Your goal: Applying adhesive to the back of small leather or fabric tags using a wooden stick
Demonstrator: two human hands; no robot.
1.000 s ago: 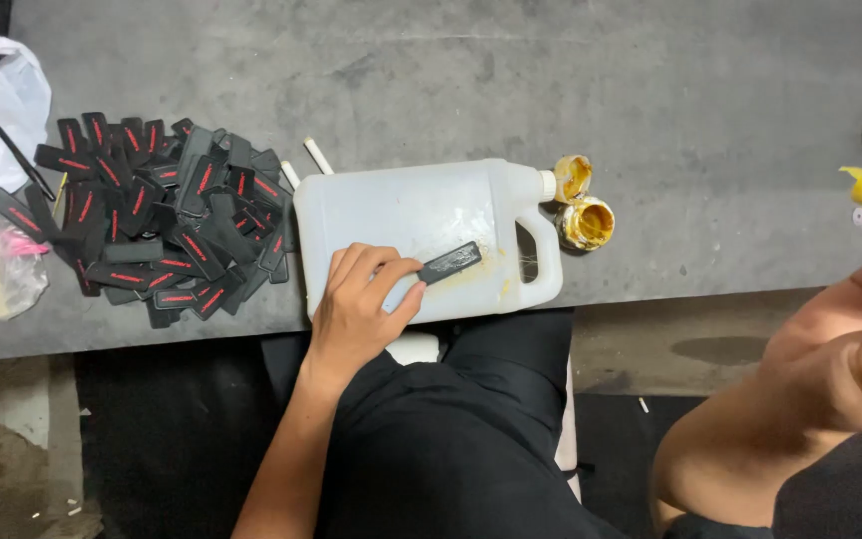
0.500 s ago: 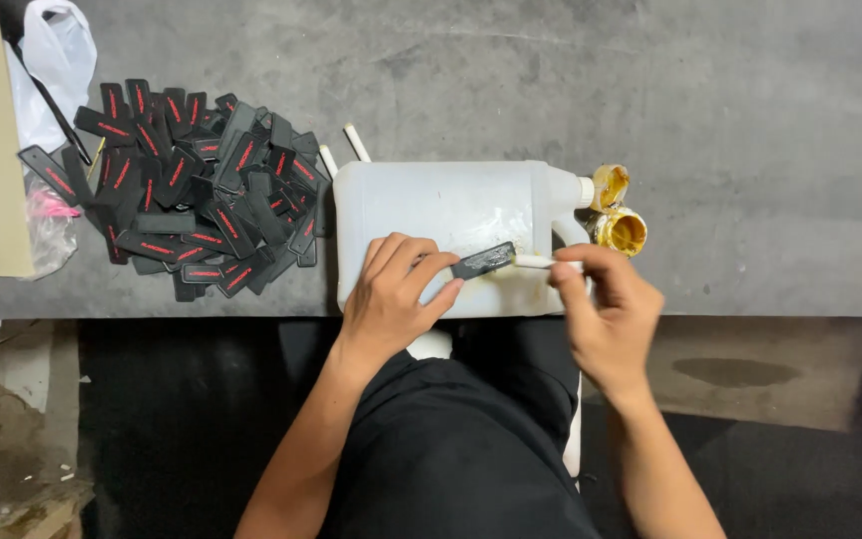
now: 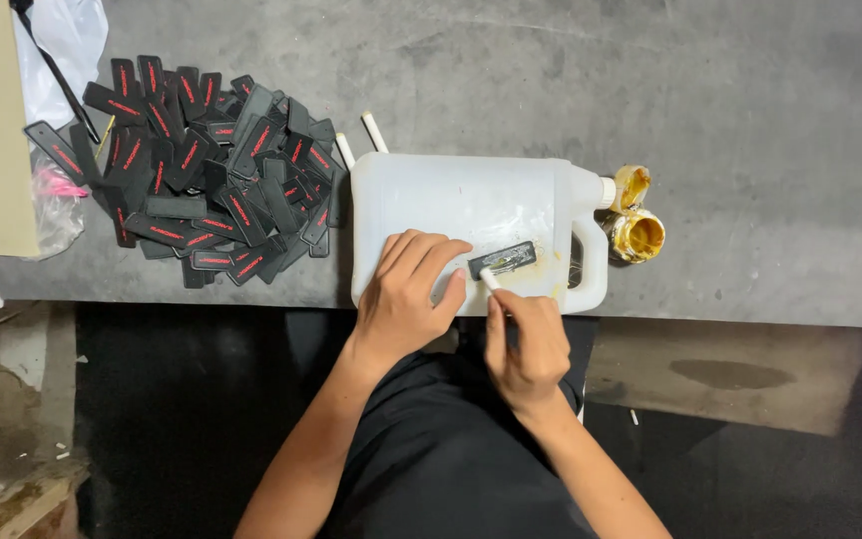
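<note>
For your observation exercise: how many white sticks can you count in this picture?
3: two white sticks lie side by side between the black pile and jug; one stick in the right hand. The pile may hide more.

The grey surface carries a white jug lying on its side, a pile of black tags at left, two glue-stained caps and two white sticks.

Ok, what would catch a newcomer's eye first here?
Probably the big pile of black tags with red marks, heaped at the table's left. Next, the white jug lying on its side at the table's front edge, where the left hand pins one black tag while the right hand works a white stick against it.
</note>
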